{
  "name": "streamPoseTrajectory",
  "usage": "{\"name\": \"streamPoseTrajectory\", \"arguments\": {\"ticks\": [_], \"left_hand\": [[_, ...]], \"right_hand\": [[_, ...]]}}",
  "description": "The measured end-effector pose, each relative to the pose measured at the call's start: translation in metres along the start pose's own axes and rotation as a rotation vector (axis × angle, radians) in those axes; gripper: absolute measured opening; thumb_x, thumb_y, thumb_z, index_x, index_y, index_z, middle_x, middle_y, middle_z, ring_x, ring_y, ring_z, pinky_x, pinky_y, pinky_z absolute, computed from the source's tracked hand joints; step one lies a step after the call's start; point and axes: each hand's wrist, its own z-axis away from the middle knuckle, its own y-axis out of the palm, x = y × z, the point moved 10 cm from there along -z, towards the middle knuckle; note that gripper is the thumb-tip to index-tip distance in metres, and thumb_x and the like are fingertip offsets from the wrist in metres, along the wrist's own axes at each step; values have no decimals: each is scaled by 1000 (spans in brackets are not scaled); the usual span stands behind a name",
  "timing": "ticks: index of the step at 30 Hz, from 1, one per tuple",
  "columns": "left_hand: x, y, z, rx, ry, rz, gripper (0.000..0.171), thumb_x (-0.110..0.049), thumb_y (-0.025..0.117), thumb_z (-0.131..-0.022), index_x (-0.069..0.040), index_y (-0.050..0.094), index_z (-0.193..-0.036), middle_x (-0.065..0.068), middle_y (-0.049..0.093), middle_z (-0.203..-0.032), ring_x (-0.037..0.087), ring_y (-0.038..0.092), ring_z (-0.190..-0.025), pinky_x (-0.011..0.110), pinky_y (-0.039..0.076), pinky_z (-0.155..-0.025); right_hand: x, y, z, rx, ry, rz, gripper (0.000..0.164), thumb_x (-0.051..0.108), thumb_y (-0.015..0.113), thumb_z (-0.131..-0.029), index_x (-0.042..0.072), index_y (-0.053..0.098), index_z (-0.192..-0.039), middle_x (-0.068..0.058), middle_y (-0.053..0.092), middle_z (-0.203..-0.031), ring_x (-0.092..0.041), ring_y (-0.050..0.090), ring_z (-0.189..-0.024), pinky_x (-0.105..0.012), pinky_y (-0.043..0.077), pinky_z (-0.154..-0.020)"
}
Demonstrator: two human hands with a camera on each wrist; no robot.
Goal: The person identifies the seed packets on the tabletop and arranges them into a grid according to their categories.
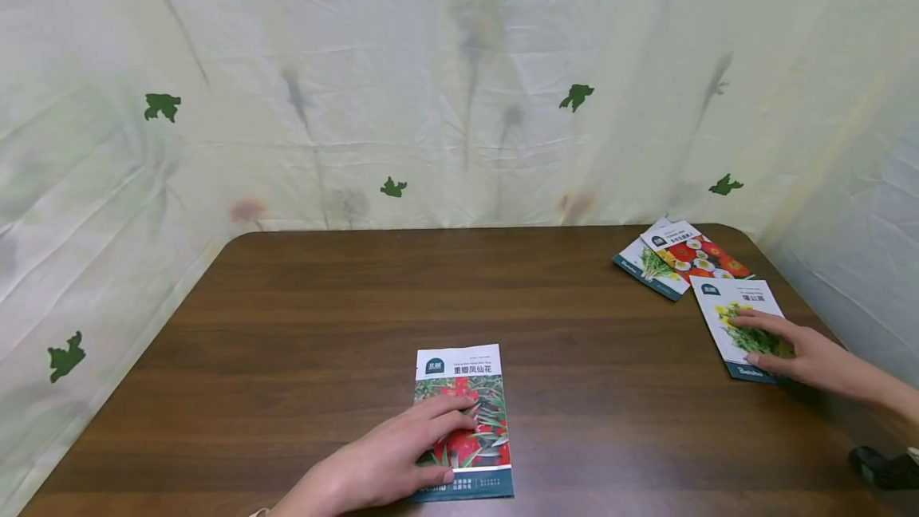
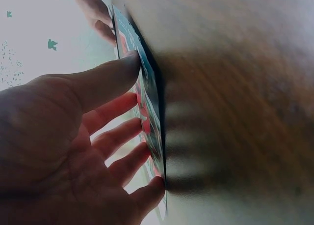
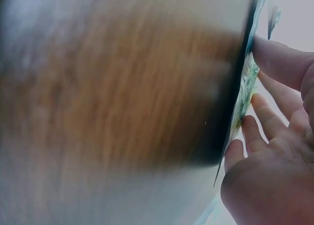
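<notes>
A flat seed packet with red flowers (image 1: 491, 421) lies on the table near the front middle. My left hand (image 1: 391, 445) rests on it, fingers spread over the picture and thumb by the dark blue lower band. In the left wrist view the fingertips touch the upper face of the red-flower packet (image 2: 156, 99). At the right, my right hand (image 1: 811, 353) touches a white seed packet with yellow flowers (image 1: 725, 313), thumb near its lower edge and fingers across the picture. The right wrist view shows the yellow-flower packet (image 3: 245, 95) edge-on under the fingertips.
Behind the right-hand packet, a packet with red and white flowers (image 1: 700, 254) overlaps another with green plants (image 1: 646, 266), near the far right corner of the brown wooden table (image 1: 323, 325). A pale leaf-patterned curtain (image 1: 431, 102) hangs behind and along the sides.
</notes>
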Motion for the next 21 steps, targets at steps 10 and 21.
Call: {"name": "streamPoseTrajectory", "arguments": {"ticks": [10, 21], "left_hand": [[0, 0, -1, 4, -11, 1, 51, -27, 73, -90, -23, 54, -137, -8, 37, -152, 20, 34, -139, 37, 36, -108], [-1, 0, -1, 0, 2, 10, 50, -27, 73, -90, -22, 55, -136, -8, 37, -152, 20, 35, -138, 37, 37, -107]], "right_hand": [[5, 3, 0, 21, 17, -19, 53, 19, 74, -88, 2, 53, -134, -28, 44, -138, -50, 38, -118, -56, 38, -87], [10, 6, 2, -2, -16, 31, 53, 23, 75, -88, 10, 56, -135, -16, 48, -136, -31, 40, -122, -37, 39, -87]]}}
